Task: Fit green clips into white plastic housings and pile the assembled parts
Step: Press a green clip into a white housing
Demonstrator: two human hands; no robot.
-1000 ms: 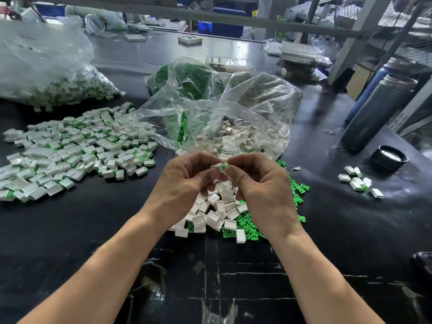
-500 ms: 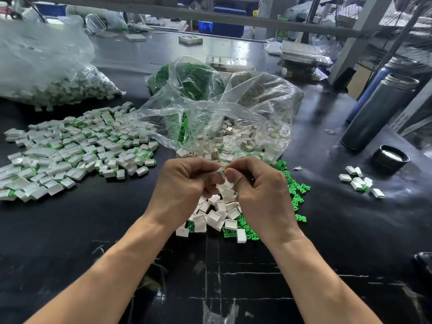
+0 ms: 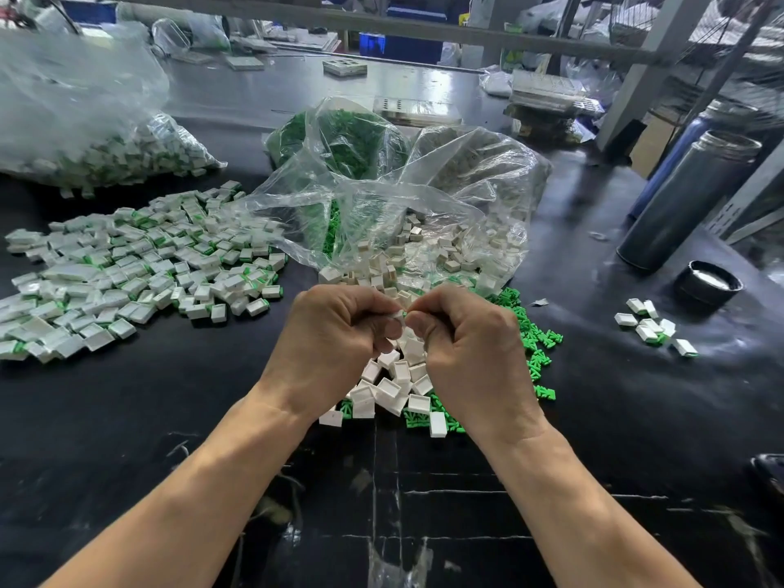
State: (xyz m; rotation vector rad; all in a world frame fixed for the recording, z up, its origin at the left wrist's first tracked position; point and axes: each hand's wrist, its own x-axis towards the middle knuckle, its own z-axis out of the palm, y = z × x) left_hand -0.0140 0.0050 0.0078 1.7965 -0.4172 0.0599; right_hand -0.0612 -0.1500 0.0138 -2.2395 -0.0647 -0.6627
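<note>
My left hand [image 3: 335,337] and my right hand [image 3: 471,345] meet knuckle to knuckle over the middle of the table, fingers curled. Between their fingertips they pinch one small white housing [image 3: 399,317]; any green clip in it is hidden by the fingers. Under the hands lie loose white housings [image 3: 394,384] mixed with loose green clips [image 3: 536,337]. A wide pile of assembled parts [image 3: 140,269], white with green ends, spreads over the left of the black table [image 3: 169,418].
A clear bag of white housings [image 3: 458,244] and a bag of green clips [image 3: 339,137] lie open behind the hands. Another full bag [image 3: 93,150] sits far left. A few parts [image 3: 651,328], a dark flask [image 3: 687,201] and its cap [image 3: 707,284] stand right.
Both hands have closed in tighter and dropped slightly. The green tip seen between the fingertips a second ago no longer shows.
</note>
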